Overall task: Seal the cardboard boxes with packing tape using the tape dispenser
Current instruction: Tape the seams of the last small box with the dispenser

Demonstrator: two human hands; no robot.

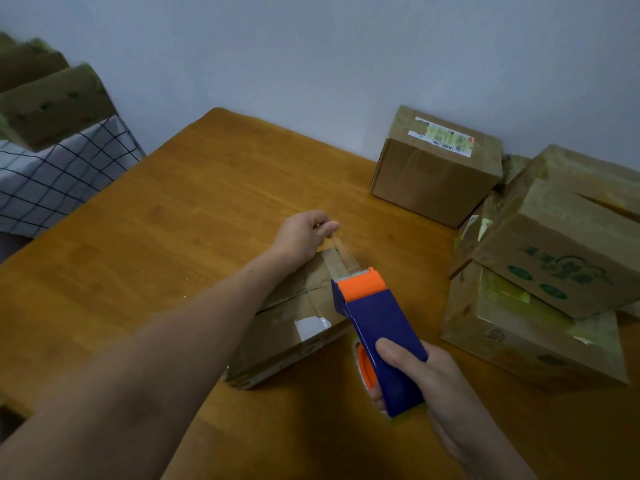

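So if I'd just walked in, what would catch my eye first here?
Most likely the blue and orange tape dispenser, gripped by the right hand in the middle foreground. From its orange end a strip of clear tape runs up to the left hand, which pinches it above a flat cardboard box on the wooden table. More boxes are piled at the right.

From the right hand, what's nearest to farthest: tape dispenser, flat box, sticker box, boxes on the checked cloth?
1. Tape dispenser, held in the right hand.
2. Flat box, just left of it.
3. Sticker box, back by the wall.
4. Boxes on the checked cloth, far left.
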